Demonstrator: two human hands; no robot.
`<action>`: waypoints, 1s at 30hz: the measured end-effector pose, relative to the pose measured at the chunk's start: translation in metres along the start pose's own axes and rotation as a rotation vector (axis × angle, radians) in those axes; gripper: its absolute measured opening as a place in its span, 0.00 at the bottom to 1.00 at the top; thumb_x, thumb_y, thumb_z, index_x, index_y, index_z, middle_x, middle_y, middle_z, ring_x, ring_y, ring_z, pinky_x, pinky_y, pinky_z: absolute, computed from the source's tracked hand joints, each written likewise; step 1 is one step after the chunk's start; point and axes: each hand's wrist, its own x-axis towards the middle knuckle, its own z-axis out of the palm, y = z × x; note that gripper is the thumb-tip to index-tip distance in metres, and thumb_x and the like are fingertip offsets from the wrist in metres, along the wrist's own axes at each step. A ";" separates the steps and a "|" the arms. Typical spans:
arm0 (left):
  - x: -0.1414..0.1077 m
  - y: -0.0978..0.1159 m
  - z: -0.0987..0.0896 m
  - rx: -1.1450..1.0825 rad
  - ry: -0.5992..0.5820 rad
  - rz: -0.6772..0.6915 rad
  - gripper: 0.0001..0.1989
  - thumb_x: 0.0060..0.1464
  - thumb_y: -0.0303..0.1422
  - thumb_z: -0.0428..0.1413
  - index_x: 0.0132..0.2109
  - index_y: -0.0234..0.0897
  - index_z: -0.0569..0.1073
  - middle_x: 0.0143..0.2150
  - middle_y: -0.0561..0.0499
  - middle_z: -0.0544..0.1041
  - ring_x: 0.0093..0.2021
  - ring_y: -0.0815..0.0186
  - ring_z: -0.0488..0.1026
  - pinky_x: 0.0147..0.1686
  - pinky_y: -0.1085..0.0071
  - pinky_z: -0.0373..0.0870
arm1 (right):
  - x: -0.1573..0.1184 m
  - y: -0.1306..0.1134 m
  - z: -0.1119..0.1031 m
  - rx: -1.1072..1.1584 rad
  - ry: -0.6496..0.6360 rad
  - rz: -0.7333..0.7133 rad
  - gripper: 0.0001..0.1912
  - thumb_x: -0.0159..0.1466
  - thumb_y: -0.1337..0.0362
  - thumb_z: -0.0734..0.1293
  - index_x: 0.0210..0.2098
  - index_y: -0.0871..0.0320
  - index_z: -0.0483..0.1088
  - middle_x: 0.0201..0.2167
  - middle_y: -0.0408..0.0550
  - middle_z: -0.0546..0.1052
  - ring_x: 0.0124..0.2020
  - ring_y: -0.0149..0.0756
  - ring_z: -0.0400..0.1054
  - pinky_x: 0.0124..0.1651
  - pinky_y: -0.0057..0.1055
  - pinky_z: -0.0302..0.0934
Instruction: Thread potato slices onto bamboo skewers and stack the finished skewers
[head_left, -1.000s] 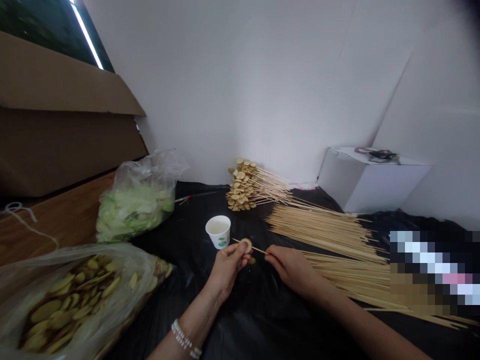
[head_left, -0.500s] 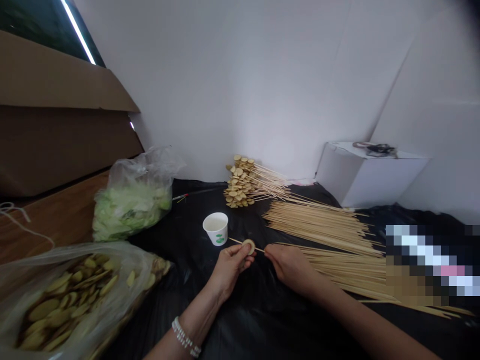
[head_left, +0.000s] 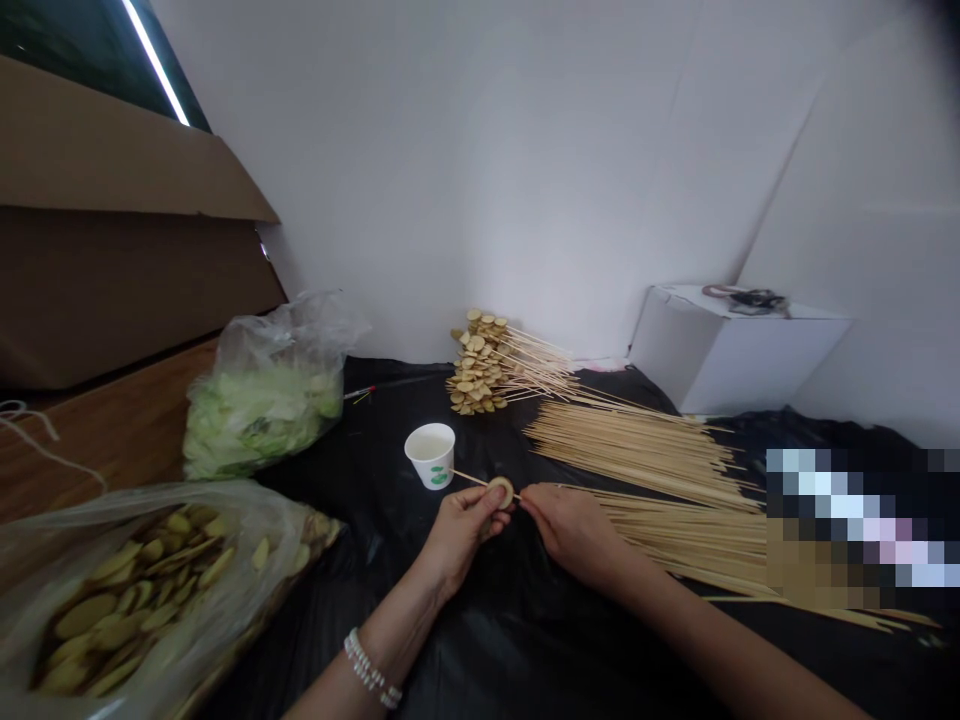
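Note:
Between thumb and fingers, my left hand [head_left: 466, 522] pinches a round potato slice [head_left: 501, 491]. A thin wooden skewer [head_left: 470, 478] runs through the slice, its tip sticking out to the left toward the white paper cup [head_left: 430, 455]. My right hand [head_left: 564, 520] is closed on the skewer just right of the slice; its fingers partly hide the stick. Beyond both hands lies a pile of skewered potato slices [head_left: 478, 362], sticks pointing right. Loose bare skewers [head_left: 630, 445] lie in bundles beside and behind my right hand.
An open plastic bag of potato slices [head_left: 112, 630] stands at the front left, with a bag of pale green leaves [head_left: 262, 410] behind it. A white box [head_left: 750, 350] stands at the back right against the wall. Black sheeting [head_left: 465, 650] covers the work surface.
The skewer has pushed further left through the potato slice, so more of its tip shows. My right hand has come closer to the slice; my left hand has hardly moved.

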 end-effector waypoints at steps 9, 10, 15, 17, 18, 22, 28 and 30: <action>-0.001 0.001 0.002 -0.053 -0.021 -0.045 0.15 0.43 0.38 0.66 0.33 0.29 0.79 0.30 0.47 0.78 0.25 0.77 0.70 0.25 0.83 0.67 | 0.001 0.003 0.000 0.042 0.002 0.091 0.14 0.70 0.66 0.53 0.32 0.57 0.66 0.28 0.45 0.74 0.31 0.33 0.68 0.34 0.28 0.51; -0.001 0.002 0.002 -0.068 -0.024 -0.054 0.15 0.44 0.38 0.66 0.33 0.29 0.79 0.31 0.46 0.78 0.25 0.76 0.70 0.26 0.83 0.67 | 0.001 0.005 -0.001 0.044 -0.002 0.101 0.14 0.70 0.65 0.54 0.32 0.57 0.66 0.28 0.45 0.74 0.32 0.33 0.69 0.34 0.28 0.51; -0.002 0.010 -0.001 -0.193 0.017 -0.111 0.09 0.53 0.34 0.60 0.36 0.29 0.77 0.31 0.46 0.77 0.27 0.73 0.73 0.28 0.80 0.70 | 0.000 0.010 -0.002 0.053 -0.003 0.115 0.13 0.70 0.64 0.54 0.34 0.57 0.66 0.30 0.45 0.75 0.33 0.34 0.69 0.34 0.28 0.51; -0.002 0.013 -0.004 -0.273 -0.001 -0.119 0.08 0.53 0.24 0.55 0.41 0.29 0.75 0.35 0.44 0.77 0.32 0.70 0.75 0.33 0.77 0.72 | 0.000 0.013 -0.003 0.054 0.009 0.115 0.13 0.70 0.64 0.53 0.34 0.57 0.66 0.30 0.45 0.75 0.33 0.34 0.69 0.34 0.28 0.51; -0.002 0.015 -0.005 -0.312 -0.025 -0.118 0.13 0.50 0.18 0.53 0.43 0.29 0.74 0.38 0.43 0.78 0.35 0.69 0.76 0.37 0.75 0.73 | -0.001 0.014 -0.003 0.049 0.015 0.118 0.14 0.70 0.64 0.52 0.34 0.57 0.66 0.30 0.45 0.75 0.32 0.34 0.69 0.34 0.28 0.51; -0.001 0.018 -0.010 -0.392 -0.102 -0.089 0.35 0.31 0.09 0.44 0.50 0.30 0.70 0.48 0.41 0.76 0.49 0.64 0.74 0.52 0.68 0.69 | -0.002 0.018 -0.006 0.029 0.045 0.119 0.14 0.70 0.65 0.52 0.34 0.57 0.66 0.29 0.46 0.74 0.31 0.34 0.68 0.33 0.29 0.50; -0.001 0.022 -0.009 -0.366 -0.102 -0.036 0.29 0.41 0.09 0.49 0.52 0.29 0.67 0.54 0.38 0.72 0.54 0.58 0.71 0.58 0.65 0.65 | -0.003 0.020 -0.006 0.065 0.062 0.089 0.14 0.70 0.64 0.52 0.35 0.56 0.66 0.30 0.45 0.74 0.32 0.34 0.68 0.34 0.28 0.51; -0.001 0.022 -0.008 -0.357 -0.090 -0.019 0.27 0.45 0.10 0.51 0.53 0.30 0.66 0.54 0.37 0.72 0.54 0.57 0.71 0.57 0.64 0.65 | -0.003 0.020 -0.007 0.077 0.061 0.084 0.14 0.70 0.64 0.52 0.35 0.56 0.66 0.30 0.45 0.74 0.32 0.34 0.68 0.34 0.28 0.52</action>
